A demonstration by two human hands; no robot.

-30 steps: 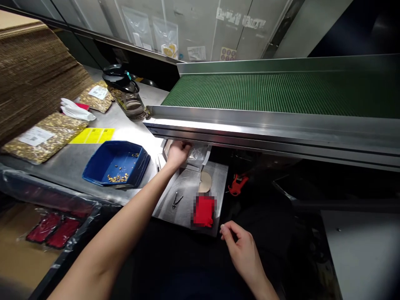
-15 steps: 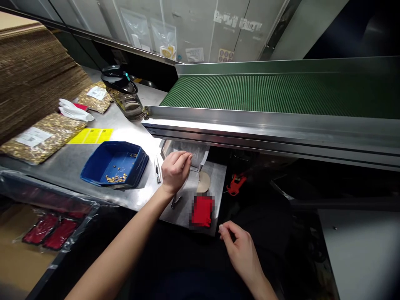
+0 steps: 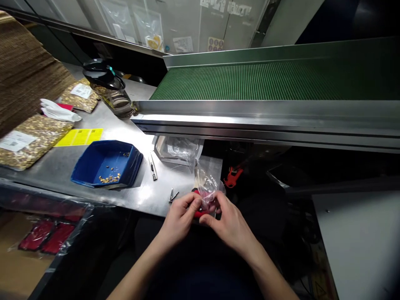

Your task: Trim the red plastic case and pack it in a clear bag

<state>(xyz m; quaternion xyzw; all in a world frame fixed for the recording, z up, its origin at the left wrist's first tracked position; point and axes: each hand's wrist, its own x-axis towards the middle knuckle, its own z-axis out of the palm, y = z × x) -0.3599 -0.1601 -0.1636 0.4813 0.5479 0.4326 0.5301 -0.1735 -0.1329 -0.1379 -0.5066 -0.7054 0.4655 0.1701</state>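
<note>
Both hands meet at the near edge of the steel plate (image 3: 184, 183). My left hand (image 3: 180, 216) and my right hand (image 3: 229, 223) pinch a small clear plastic bag (image 3: 204, 183) that stands up between them. Their fingertips are closed on the bag's lower end, over a red item (image 3: 200, 213) that is mostly hidden. A small pair of metal tweezers (image 3: 172, 195) lies just left of my left hand. A tray of clear bags (image 3: 176, 148) sits under the conveyor's edge.
A green conveyor belt (image 3: 250, 81) with a steel frame runs across the back. On the steel table to the left are a blue tray (image 3: 104, 162) with a few gold pieces, a small knife (image 3: 152, 168), yellow labels (image 3: 79, 136), gold-filled bags (image 3: 28, 139) and a jar (image 3: 109, 87). Red packets (image 3: 46, 235) lie below.
My left hand drew back from the bag tray under the conveyor, bringing a clear bag. My right hand rose to meet it, and both now pinch the bag over the red item.
</note>
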